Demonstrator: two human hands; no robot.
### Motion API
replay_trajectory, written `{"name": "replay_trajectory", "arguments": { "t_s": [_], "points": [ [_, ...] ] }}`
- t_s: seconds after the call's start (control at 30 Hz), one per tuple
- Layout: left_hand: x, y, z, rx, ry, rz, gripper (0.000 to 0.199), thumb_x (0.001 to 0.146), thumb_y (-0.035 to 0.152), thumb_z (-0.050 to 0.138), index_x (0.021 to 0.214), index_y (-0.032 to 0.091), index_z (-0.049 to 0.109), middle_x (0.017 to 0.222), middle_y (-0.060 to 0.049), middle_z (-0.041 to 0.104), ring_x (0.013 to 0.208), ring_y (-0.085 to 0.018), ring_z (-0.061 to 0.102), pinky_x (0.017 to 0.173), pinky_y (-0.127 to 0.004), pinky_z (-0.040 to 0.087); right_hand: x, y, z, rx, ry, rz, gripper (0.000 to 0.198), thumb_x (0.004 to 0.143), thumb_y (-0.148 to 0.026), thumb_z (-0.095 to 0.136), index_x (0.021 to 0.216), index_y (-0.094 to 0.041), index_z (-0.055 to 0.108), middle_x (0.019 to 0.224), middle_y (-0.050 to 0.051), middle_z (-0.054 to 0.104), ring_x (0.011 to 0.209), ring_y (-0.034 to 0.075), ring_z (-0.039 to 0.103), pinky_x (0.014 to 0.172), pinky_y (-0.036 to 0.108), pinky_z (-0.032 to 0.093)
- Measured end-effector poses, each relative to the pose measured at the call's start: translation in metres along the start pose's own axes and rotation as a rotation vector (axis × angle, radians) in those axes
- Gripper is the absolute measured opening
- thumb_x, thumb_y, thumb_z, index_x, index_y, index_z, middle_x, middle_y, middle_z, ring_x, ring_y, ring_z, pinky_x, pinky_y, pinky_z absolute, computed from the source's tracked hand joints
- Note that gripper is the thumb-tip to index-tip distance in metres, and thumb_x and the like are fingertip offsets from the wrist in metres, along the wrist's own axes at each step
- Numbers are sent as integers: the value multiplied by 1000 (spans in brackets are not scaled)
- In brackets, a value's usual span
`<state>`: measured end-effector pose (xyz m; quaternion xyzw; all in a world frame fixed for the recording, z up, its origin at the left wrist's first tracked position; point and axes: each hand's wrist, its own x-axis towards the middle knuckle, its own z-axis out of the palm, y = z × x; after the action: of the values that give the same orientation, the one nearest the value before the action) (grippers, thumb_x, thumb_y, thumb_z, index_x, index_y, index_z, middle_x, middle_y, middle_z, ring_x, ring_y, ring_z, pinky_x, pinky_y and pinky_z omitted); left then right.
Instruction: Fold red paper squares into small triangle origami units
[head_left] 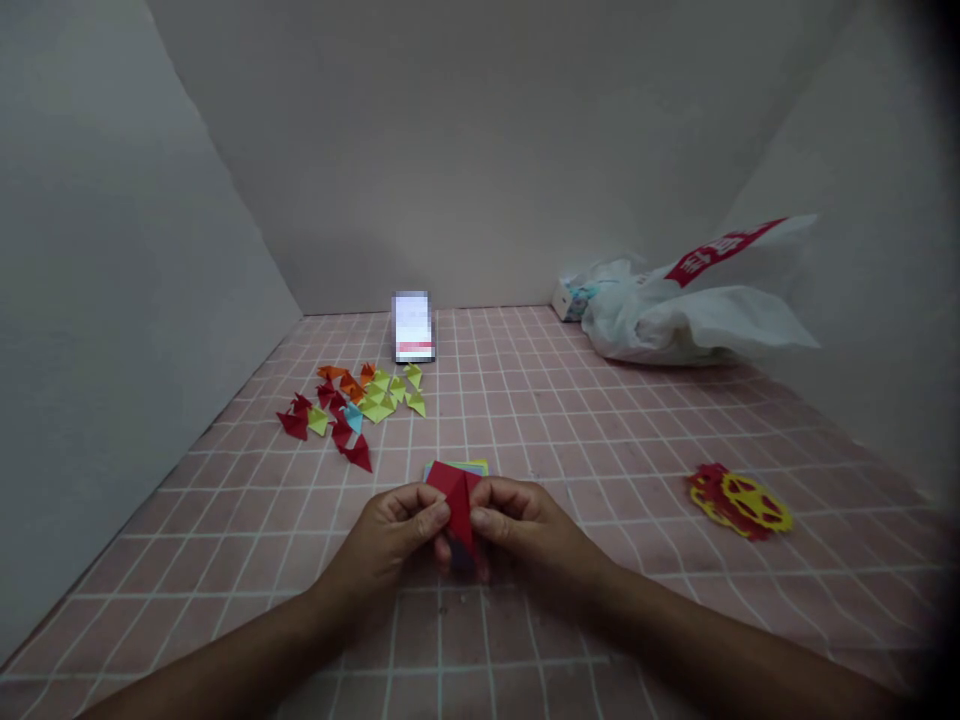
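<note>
A red sheet of origami paper (459, 500), partly folded with a crease running down it, is held up between my two hands. My left hand (405, 525) pinches its left edge between thumb and fingers. On the other side my right hand (517, 520) grips the right edge the same way. Some fingertips are hidden behind the paper. Just beyond it, a stack of coloured paper (480, 467) peeks out, mostly covered by the red piece. Further off to the left lie several small folded paper cranes (379, 400) in red, orange, yellow and blue.
A lit phone (413, 327) stands upright near the back wall. Red and yellow paper cut-outs (739, 502) lie to the right. At the back right, a white plastic bag (652, 325) rests beside a small box (568, 300). Pale walls enclose the pink checked tablecloth (600, 440).
</note>
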<state>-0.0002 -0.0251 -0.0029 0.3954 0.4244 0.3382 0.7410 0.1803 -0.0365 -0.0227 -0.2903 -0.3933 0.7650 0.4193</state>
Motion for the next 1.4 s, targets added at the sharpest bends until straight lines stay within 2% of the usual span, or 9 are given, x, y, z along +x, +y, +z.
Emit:
{"name": "replay_trajectory", "arguments": {
  "t_s": [0.2, 0.33, 0.47, 0.83, 1.23, 1.4],
  "points": [
    [-1, -2, 1, -102, -51, -42, 31, 75, 40, 78, 71, 15, 60, 54, 3, 61, 53, -10, 57, 59, -21, 43, 1, 0, 1, 98, -51, 27, 23, 83, -31, 73, 78, -14, 58, 68, 2, 69, 49, 7, 58, 50, 19, 42],
    [3, -6, -3, -109, -70, -53, 30, 78, 38, 76, 72, 15, 59, 55, 2, 60, 51, -9, 54, 57, -20, 41, 2, 1, 0, 126, -76, 18, 20, 83, -28, 73, 79, -14, 59, 72, 3, 72, 50, 7, 60, 50, 18, 42],
    [3, -8, -4, -110, -94, -48, 28, 81, 38, 73, 72, 15, 60, 57, 1, 61, 56, -12, 58, 61, -23, 44, 2, 0, -1, 129, -85, 39, 21, 79, -24, 76, 79, -14, 58, 75, 3, 72, 51, 7, 60, 50, 18, 44],
    [1, -6, -2, -144, -83, -90, 32, 76, 39, 78, 71, 15, 58, 53, 2, 59, 50, -9, 56, 55, -20, 41, 1, -1, 0, 132, -117, 32, 19, 81, -24, 75, 78, -13, 59, 77, 5, 73, 50, 7, 62, 49, 17, 45],
    [-2, -2, 1, -157, -161, -75, 29, 79, 38, 75, 71, 15, 58, 56, 1, 59, 57, -15, 61, 63, -28, 45, -1, -3, 3, 107, -104, 29, 21, 80, -26, 75, 78, -15, 57, 74, 3, 72, 50, 7, 60, 50, 19, 44],
    [-1, -3, -1, -136, -130, -57, 29, 79, 39, 75, 72, 16, 59, 54, 2, 59, 54, -14, 60, 61, -26, 45, -1, -5, 3, 80, -108, 29, 22, 79, -30, 74, 80, -16, 58, 77, 3, 72, 52, 8, 59, 52, 21, 45]
  ]
}}
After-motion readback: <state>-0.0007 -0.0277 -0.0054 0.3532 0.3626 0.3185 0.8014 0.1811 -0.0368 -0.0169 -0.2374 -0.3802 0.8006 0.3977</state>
